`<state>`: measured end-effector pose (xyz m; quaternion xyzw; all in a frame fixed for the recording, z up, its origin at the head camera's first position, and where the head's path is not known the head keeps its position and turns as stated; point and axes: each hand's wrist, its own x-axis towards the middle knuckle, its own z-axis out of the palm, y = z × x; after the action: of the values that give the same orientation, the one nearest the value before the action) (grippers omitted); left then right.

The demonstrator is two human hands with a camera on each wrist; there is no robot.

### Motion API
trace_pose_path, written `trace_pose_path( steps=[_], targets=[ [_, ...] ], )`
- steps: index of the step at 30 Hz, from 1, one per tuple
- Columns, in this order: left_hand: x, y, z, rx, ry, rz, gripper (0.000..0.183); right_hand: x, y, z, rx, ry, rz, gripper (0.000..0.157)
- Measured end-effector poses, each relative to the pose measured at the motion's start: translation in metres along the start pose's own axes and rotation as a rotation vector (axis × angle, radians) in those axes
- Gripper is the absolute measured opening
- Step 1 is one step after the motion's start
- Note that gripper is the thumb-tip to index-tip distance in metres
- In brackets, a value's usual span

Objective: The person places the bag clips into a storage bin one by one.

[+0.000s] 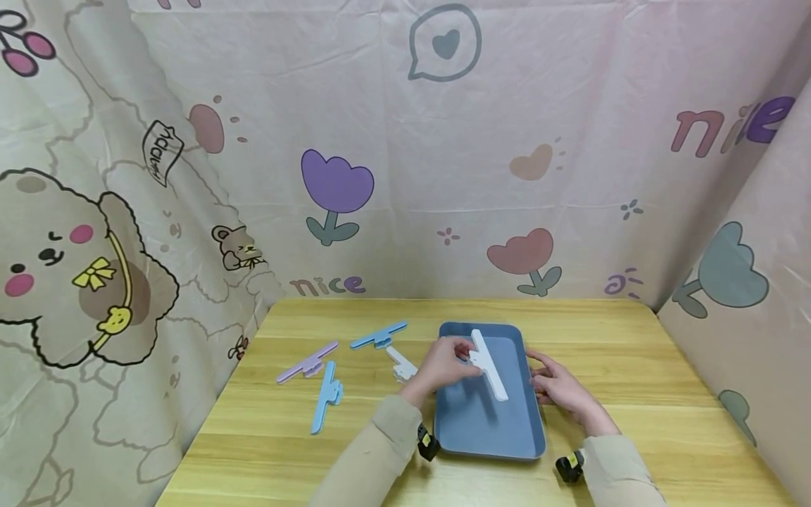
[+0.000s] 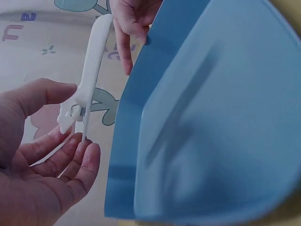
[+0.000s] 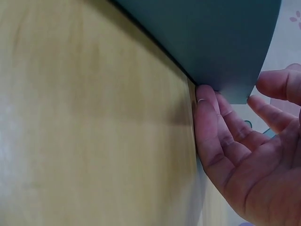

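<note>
My left hand [image 1: 446, 365] pinches a long white sealing clip [image 1: 490, 366] by its handle between thumb and fingers, over the blue rectangular tray [image 1: 481, 433]. In the left wrist view the clip [image 2: 95, 56] shows its small metal spring, and its shadow falls on the tray floor. My right hand [image 1: 560, 386] rests against the tray's right outer wall. In the right wrist view its fingertips [image 3: 205, 94] touch the wall low down by the tabletop, with the thumb near the rim.
Left of the tray lie a second white clip [image 1: 400, 362], partly behind my left wrist, two blue clips [image 1: 380, 336] and a purple clip [image 1: 309, 362]. The wooden table [image 1: 253, 451] meets a patterned curtain [image 1: 412, 141] at the back and sides.
</note>
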<state>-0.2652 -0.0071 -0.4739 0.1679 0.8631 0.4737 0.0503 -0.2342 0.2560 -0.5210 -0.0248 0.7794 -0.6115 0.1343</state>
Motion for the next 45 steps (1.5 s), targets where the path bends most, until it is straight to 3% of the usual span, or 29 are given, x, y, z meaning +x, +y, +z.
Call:
trace_pose_path(
  steps=[13,21,45],
  targets=[
    [0.022,0.001,0.032,-0.037,-0.032,0.001,0.030,-0.002,-0.003,-0.001,-0.004,0.013,0.013,0.064],
    [0.021,0.001,0.039,-0.018,-0.038,-0.044,0.030,-0.001,-0.001,0.001,0.007,-0.005,0.007,0.064],
    [0.022,0.005,0.056,0.059,-0.060,-0.076,0.032,0.001,0.001,0.004,-0.018,0.039,0.037,0.066]
  ],
)
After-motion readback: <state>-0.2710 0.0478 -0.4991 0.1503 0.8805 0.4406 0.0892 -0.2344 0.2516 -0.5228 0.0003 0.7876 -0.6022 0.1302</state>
